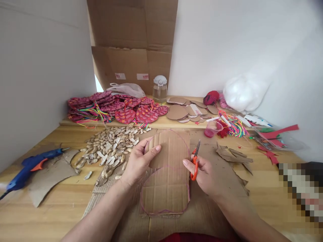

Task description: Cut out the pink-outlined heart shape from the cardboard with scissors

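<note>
A piece of cardboard (165, 188) with curved outlines drawn in purple is held up over the work surface. My left hand (141, 161) grips its left edge, thumb on top and fingers behind. In my right hand (205, 173) is a pair of scissors (194, 163) with orange handles, their blades pointing up and away. The blades look closed and stand just right of the cardboard's edge. My right thumb reaches close to that edge; whether it touches I cannot tell. Part of the left side of the cardboard follows a curved cut.
Peanut shells (108, 144) lie in a heap to the left, near a blue glue gun (32, 168). Behind are decorated pink rounds (123, 111), cut cardboard discs (178, 112), a water bottle (160, 89) and a bag of white stuffing (242, 92). Cardboard scraps (234, 154) rest at right.
</note>
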A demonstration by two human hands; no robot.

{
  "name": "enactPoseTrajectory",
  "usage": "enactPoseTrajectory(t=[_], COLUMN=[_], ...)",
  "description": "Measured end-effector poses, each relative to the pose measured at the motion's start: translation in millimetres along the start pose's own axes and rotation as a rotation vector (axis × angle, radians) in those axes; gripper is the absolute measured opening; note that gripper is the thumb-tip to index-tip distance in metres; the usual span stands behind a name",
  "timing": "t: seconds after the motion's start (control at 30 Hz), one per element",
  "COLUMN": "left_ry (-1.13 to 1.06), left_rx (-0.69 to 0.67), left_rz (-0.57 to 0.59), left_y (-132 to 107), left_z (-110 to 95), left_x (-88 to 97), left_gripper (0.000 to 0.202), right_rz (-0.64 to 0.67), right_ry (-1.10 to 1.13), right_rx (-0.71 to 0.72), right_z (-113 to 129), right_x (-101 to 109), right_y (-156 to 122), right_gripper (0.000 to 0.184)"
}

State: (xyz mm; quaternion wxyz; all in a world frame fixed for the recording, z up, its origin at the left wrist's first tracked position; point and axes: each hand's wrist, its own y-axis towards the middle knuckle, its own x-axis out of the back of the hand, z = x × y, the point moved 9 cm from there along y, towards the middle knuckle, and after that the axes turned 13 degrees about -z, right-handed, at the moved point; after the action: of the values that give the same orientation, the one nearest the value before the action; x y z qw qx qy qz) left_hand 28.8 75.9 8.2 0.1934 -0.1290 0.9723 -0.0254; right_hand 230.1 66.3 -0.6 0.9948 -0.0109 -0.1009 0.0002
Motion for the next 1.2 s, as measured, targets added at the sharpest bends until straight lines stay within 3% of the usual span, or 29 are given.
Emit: enactPoseTrajectory(t=[0.2, 0.33, 0.7, 0.87, 1.03, 1.2], left_ry=[0.012, 0.061, 0.078, 0.123, 0.305, 0.609], left_rx=[-0.106, -0.124, -0.157, -0.106, -0.205, -0.315], left_rz=[-0.027, -0.026, -0.034, -0.057, -0.161, -0.173], left_y=[-1, 1, 3, 9, 14, 18], left_z=[-9, -6, -11, -8, -17, -27], left_x=[2.8, 3.9, 7.6, 11.6, 23.1, 27.2], left_gripper=[0.053, 0.047, 0.034, 0.031, 0.025, 0.025], right_rz=[0.041, 0.075, 0.124, 0.147, 0.194, 0.193], right_ry=[-0.040, 0.000, 0.014, -0.017, -0.052, -0.018], right_rx=[-0.039, -0.047, 0.046, 0.046, 0.044, 0.070], right_z=[-13, -20, -4, 2, 3, -5], right_x=[-2, -3, -7, -6, -8, -8], right_y=[-3, -7, -11, -14, -18, -17], right_gripper=[0.046, 0.043, 0.042, 0.039, 0.038, 0.041])
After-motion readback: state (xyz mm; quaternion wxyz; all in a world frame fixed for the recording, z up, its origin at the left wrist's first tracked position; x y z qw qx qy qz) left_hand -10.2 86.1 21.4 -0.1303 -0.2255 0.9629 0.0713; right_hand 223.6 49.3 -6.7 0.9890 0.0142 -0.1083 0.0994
